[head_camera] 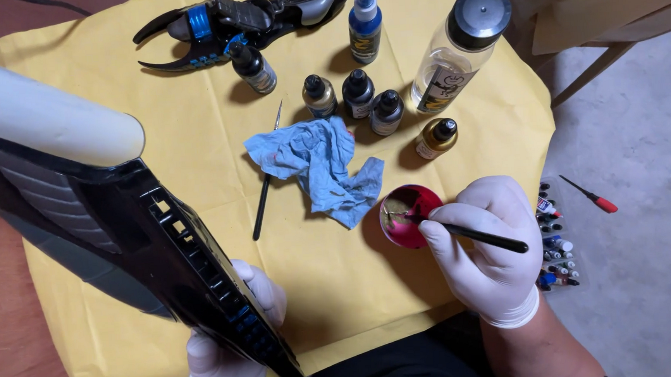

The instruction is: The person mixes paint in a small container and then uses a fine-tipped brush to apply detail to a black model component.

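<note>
Brush (474, 234) is pinched in the right hand (488, 243), gloved fingers closed around the black handle, tip dipped into the little red paint cup (409, 216) just ahead of that grip. Left hand (229, 350) is wrapped tight around the lower end of a big black model wing (129, 240), tilted up and off to the far side from the brush grip. My take on doing this bit well: load only the tip, wipe the excess on the cup rim, and keep the wing steady so the recessed slots don't flood. Crumpled blue paper towel (315, 166) sits just beyond the cup, handy for blotting. Past that is a cluster of small paint bottles (358, 94), a clear bottle with a dark cap (459, 45), and a spare brush (267, 181) lying on the yellow paper cover (152, 114).
</note>
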